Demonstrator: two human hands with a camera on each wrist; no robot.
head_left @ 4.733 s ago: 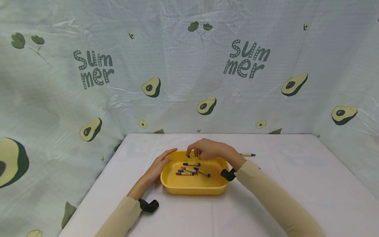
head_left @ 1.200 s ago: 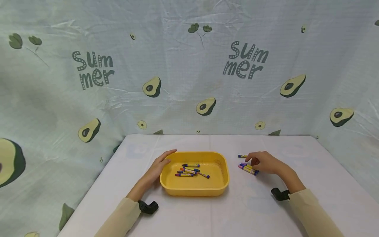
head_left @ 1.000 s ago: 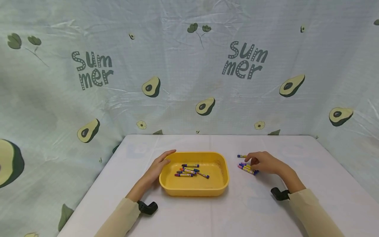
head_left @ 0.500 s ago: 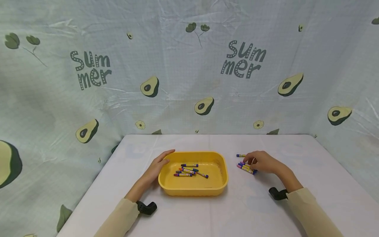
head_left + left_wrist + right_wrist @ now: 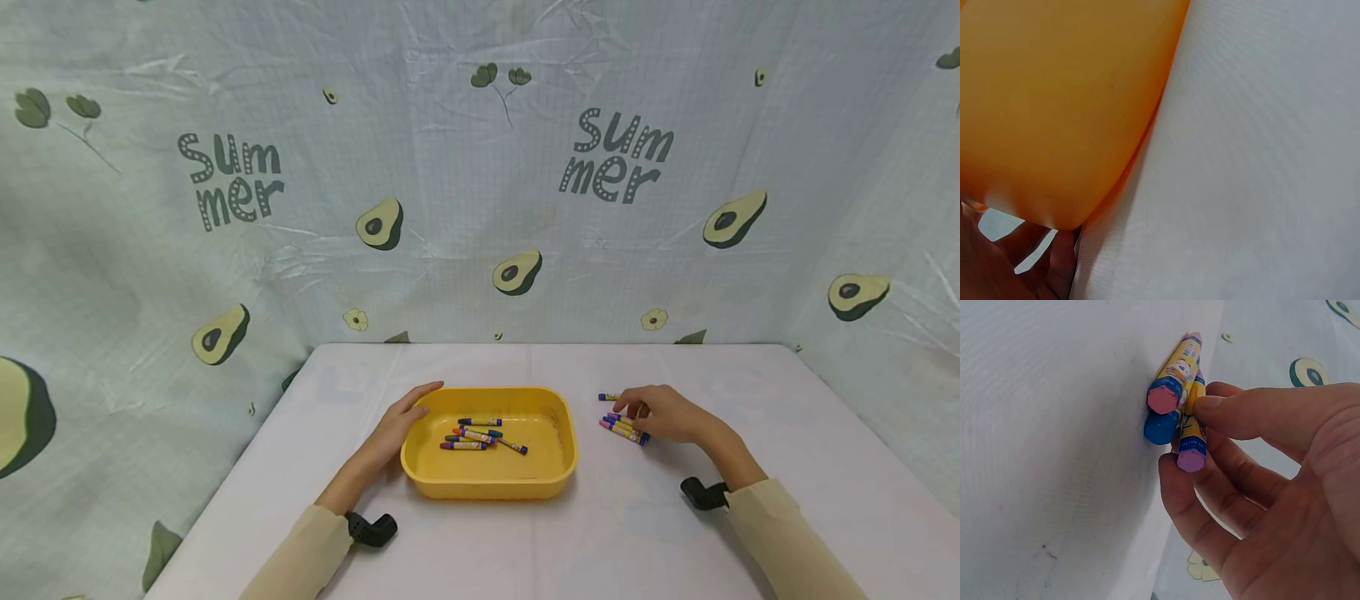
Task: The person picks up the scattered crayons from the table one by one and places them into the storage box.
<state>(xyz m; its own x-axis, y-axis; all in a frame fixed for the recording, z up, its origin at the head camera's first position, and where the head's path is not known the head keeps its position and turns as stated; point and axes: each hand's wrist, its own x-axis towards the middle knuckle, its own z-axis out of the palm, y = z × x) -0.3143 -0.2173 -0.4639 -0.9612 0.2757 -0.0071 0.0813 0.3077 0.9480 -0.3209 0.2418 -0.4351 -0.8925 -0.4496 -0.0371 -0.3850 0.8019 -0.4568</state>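
Observation:
My left hand (image 5: 388, 429) holds the left end of a yellow plastic tray (image 5: 491, 488), thumb at the rim and fingers along the outer wall. In the left wrist view its fingers (image 5: 1060, 259) curl at the tray's corner. Several wrapped crayons (image 5: 462, 446) lie in the tray, left of its middle. To the right of the tray, my right hand (image 5: 667, 414) pinches a purple crayon (image 5: 1192, 440) between thumb and fingers. Right against it lie a pink crayon (image 5: 1175, 378) and a blue crayon (image 5: 1159, 429), neither gripped.
Another crayon (image 5: 608, 397) lies just beyond the right hand, partly hidden by it. A white cloth covers the table (image 5: 480, 550). Behind it hangs a pale curtain (image 5: 450, 125) printed with avocados and lettering.
Since the oldest frame, my right hand has moved from over the tray's far side to the crayons on the right. Over the last second both hands stay nearly still.

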